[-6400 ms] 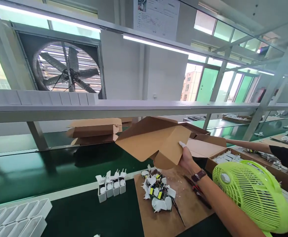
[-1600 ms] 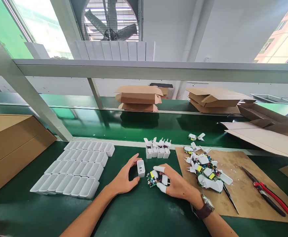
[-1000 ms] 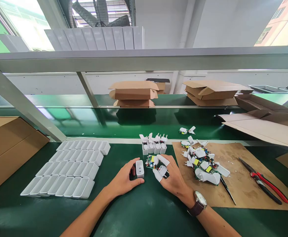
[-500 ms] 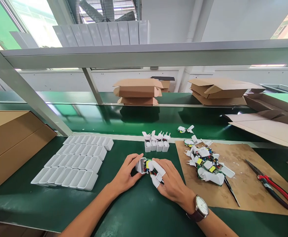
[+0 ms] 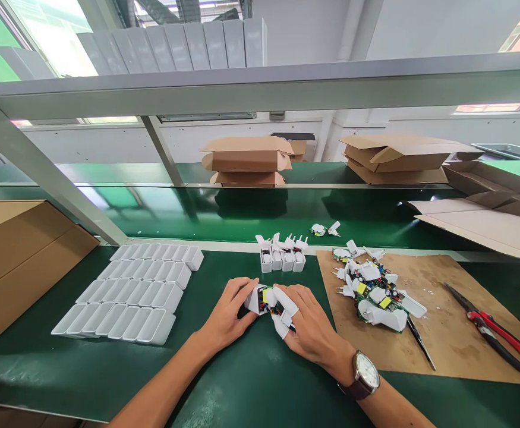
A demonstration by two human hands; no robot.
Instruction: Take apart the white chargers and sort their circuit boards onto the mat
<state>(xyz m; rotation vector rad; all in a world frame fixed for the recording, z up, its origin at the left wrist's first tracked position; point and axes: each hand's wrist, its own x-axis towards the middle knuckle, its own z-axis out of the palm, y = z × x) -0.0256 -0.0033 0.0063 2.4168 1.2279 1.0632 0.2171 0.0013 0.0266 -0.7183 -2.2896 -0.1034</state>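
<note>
From the head camera, your left hand [image 5: 228, 312] curls its fingers around a small white plastic charger shell [image 5: 255, 298], holding it just above the green table [image 5: 251, 380]. Your right hand [image 5: 311, 327], with white finger cots on thumb and forefinger, pinches a small green circuit board with a yellow part [image 5: 271, 303] and holds its end at the open mouth of the shell; how far it sits inside cannot be told. The two hands touch at the shell, near the middle of the table in front of you. A brown-strapped wristwatch [image 5: 364, 375] sits on your right wrist.

To your left lie three rows of empty white plastic shells [image 5: 130, 297], packed side by side. Just beyond your hands stands a short row of white shells with plug prongs upward [image 5: 281, 257]. To the right, a brown cardboard sheet [image 5: 447, 339] carries a heap of loose circuit boards and white plug parts [image 5: 375, 294] and red-handled pliers [image 5: 495, 336]. Folded cardboard boxes [image 5: 246, 160] are stacked on the far side.
</note>
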